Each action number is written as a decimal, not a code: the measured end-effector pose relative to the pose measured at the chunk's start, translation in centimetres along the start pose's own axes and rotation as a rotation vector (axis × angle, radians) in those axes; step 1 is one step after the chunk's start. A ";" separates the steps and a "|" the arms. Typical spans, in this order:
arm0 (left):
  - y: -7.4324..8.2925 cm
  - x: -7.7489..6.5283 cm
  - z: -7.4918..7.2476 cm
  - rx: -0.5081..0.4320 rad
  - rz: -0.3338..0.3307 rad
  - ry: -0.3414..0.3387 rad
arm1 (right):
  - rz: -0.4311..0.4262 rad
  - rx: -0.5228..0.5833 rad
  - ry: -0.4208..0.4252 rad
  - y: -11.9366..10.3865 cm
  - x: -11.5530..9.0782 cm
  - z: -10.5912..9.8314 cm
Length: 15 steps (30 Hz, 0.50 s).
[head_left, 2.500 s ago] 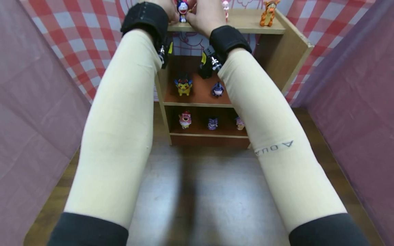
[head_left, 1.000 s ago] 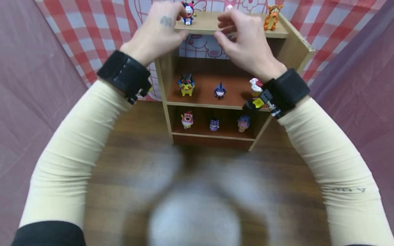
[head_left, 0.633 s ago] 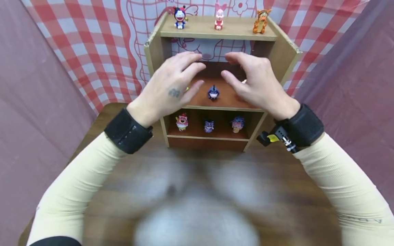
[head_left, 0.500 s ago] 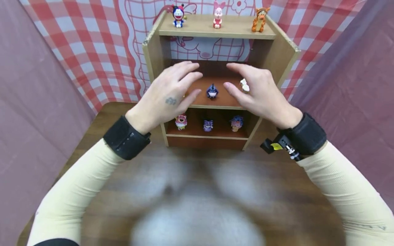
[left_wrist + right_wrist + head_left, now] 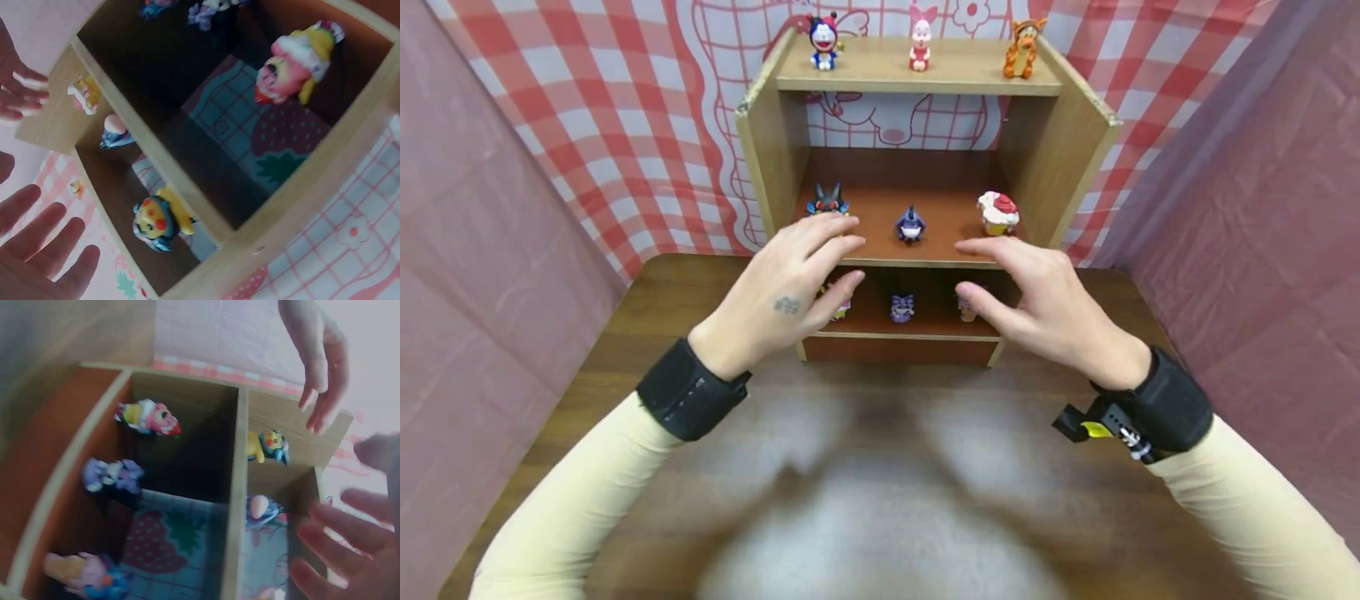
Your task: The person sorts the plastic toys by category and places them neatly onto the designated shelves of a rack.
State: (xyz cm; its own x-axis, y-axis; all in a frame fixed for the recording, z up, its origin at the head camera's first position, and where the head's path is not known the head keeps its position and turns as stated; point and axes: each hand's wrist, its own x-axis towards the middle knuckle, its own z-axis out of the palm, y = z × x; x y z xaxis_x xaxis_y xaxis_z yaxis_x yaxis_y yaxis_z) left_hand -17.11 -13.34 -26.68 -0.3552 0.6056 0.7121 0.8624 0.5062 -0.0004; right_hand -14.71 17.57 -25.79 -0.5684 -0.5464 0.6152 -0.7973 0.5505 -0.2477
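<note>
My left hand [image 5: 786, 292] hovers before the left side of a small wooden shelf [image 5: 917, 87], its fingers relaxed and holding nothing. On the right, my right hand [image 5: 1048, 304] is held the same way, thumb and fingers apart. Behind the left fingertips is a yellow figurine with black ears [image 5: 828, 198], partly covered; it shows whole in the left wrist view. A small blue donkey figurine [image 5: 911, 227] sits mid-shelf between the hands. Above the right fingers stands a white-and-red cupcake figurine [image 5: 997, 212]. The left hand also partly hides a pink bear figurine [image 5: 284, 78] on the bottom level.
Along the top board stand a blue-and-white cat figurine [image 5: 823, 43], a pink piglet figurine [image 5: 920, 40] and an orange tiger figurine [image 5: 1021, 50]. The lowest level also holds a purple figurine [image 5: 902, 307] and a pink-and-blue one [image 5: 87, 575]. Checked cloth [image 5: 587, 100] hangs behind.
Both hands have come away from the blue-and-white cat figurine on the top board, parted, and moved down and back toward me. The cupcake is now uncovered.
</note>
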 end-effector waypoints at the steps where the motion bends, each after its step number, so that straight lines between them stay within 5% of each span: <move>1: 0.0 -0.4 0.0 -0.030 0.001 0.005 | 0.000 0.025 -0.029 0.2 -0.6 -0.1; 8: -1.4 -3.6 -0.8 -0.222 -0.006 -0.014 | 0.083 0.093 -0.246 2.5 -4.2 -0.9; 15: -4.0 -6.7 -1.8 -0.218 -0.089 -0.029 | 0.188 0.083 -0.307 5.5 -6.9 -2.3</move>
